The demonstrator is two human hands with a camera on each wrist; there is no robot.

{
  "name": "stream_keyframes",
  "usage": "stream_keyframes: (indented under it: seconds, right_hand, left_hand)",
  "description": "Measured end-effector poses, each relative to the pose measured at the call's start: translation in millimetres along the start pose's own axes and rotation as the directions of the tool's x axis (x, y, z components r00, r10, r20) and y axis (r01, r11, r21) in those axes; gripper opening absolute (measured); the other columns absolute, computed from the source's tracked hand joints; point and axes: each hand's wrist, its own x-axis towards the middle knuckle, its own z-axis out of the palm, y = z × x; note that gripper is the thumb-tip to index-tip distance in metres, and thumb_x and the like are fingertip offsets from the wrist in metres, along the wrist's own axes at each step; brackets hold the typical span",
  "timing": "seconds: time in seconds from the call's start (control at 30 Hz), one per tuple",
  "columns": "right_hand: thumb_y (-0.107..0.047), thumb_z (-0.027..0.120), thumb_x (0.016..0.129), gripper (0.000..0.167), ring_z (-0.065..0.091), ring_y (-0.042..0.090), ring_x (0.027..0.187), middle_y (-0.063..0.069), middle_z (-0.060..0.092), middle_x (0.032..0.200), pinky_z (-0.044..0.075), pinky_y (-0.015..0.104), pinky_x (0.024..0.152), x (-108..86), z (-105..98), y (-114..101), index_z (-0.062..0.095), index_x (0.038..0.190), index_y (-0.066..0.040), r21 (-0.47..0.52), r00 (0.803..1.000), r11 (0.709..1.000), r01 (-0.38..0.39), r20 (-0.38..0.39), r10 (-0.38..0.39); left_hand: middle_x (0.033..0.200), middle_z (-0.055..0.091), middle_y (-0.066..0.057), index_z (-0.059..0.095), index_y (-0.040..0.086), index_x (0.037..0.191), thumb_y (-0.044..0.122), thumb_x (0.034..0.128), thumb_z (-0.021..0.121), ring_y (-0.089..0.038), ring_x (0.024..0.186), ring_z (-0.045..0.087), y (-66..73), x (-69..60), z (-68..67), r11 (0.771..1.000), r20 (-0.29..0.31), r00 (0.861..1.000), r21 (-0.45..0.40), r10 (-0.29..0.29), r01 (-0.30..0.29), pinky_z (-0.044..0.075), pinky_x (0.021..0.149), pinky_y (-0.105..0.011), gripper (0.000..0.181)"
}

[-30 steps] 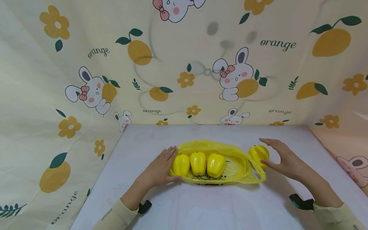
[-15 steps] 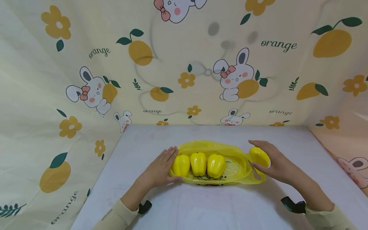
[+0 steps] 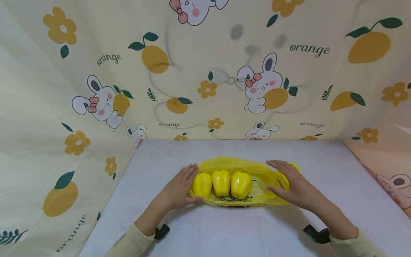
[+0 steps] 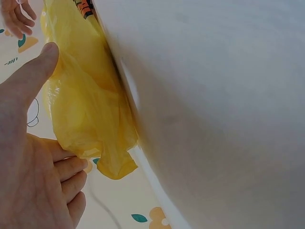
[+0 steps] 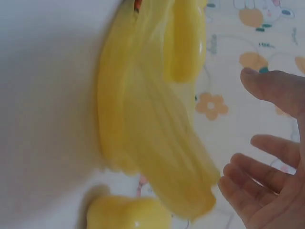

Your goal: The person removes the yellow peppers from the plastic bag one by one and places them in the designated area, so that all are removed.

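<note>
Three yellow bell peppers (image 3: pixel 221 182) lie in a row in the open yellow plastic bag (image 3: pixel 261 189). My left hand (image 3: pixel 178 188) lies against the bag's left end with extended fingers; in the left wrist view its thumb and fingertips touch the yellow plastic (image 4: pixel 88 105). Over the bag's right end hovers my right hand (image 3: pixel 295 187), thumb and fingers spread, holding nothing. Mostly hidden behind it is another bell pepper (image 3: pixel 294 166), outside the bag. The right wrist view shows that loose pepper (image 5: pixel 128 212) below the bag's handle end (image 5: pixel 176 186).
The bag lies on a white tabletop (image 3: pixel 224 232). Behind and at both sides hangs a cream cloth (image 3: pixel 192 43) printed with rabbits and oranges. Dark wrist straps (image 3: pixel 316 235) sit at the sleeve cuffs.
My right hand has moved left, from around the loose bell pepper to over the bag's right end. That pepper stays about where it was. The left hand has not moved.
</note>
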Motion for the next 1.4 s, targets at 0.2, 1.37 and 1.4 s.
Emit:
stream_keyframes:
  seconds: [0.2,1.37,1.4]
  right_hand:
    - [-0.022,0.093,0.087,0.083,0.048,0.042,0.141,0.014,0.053,0.155,0.051,0.072,0.106,1.9,10.7,-11.0,0.050,0.157,-0.012,-0.004,1.000,1.000,-0.019,0.014,0.019]
    - [-0.036,0.093,0.086,0.089,0.055,0.044,0.138,0.019,0.054,0.154,0.051,0.066,0.109,9.4,64.0,-36.8,0.049,0.157,-0.005,-0.012,0.990,0.991,-0.133,0.055,0.133]
    - [-0.035,0.093,0.086,0.089,0.055,0.044,0.138,0.019,0.054,0.154,0.051,0.066,0.110,10.0,64.5,-36.9,0.049,0.157,-0.005,-0.011,0.989,0.991,-0.136,0.055,0.136]
  left_hand:
    - [0.181,0.012,-0.010,0.016,0.005,0.172,0.077,0.0936,0.064,-0.027,0.167,0.012,1.0,-0.4,-0.7,1.000,0.002,1.000,-0.019,-0.008,0.008,0.009,0.136,-0.045,0.117]
    - [0.181,0.011,-0.010,0.014,0.005,0.172,0.076,0.0942,0.063,-0.027,0.167,0.011,-0.9,-0.5,1.2,1.000,-0.001,1.000,-0.003,0.008,-0.008,0.008,0.136,-0.044,0.117]
    - [0.181,0.011,-0.010,0.014,0.005,0.172,0.076,0.0941,0.063,-0.027,0.167,0.012,-0.9,-0.6,1.1,1.000,-0.001,1.000,-0.004,0.007,-0.007,0.008,0.136,-0.044,0.117]
